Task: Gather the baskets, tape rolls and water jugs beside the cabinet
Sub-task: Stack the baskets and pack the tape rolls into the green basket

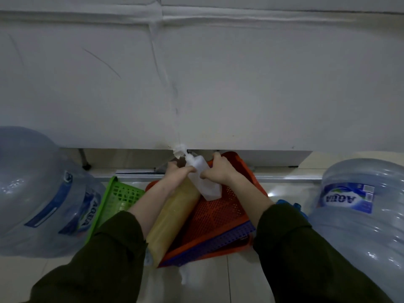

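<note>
A long yellowish roll (175, 217) stands tilted on the floor between my arms, its far end wrapped in white plastic (203, 182). My left hand (178, 173) grips the roll's far end from the left. My right hand (216, 168) pinches the white plastic and reaches over the rim of an orange basket (218, 215). That basket leans in a stack with a blue basket (218, 243). A green basket (113, 200) stands on edge to the left. One large water jug (39, 193) lies at the left, and another water jug (358, 219) at the right.
A white cabinet (196, 84) fills the upper view, raised on small feet above the tiled floor (207, 281). A strip of white tape (161, 68) runs down its front. Something blue (288, 204) shows behind my right arm.
</note>
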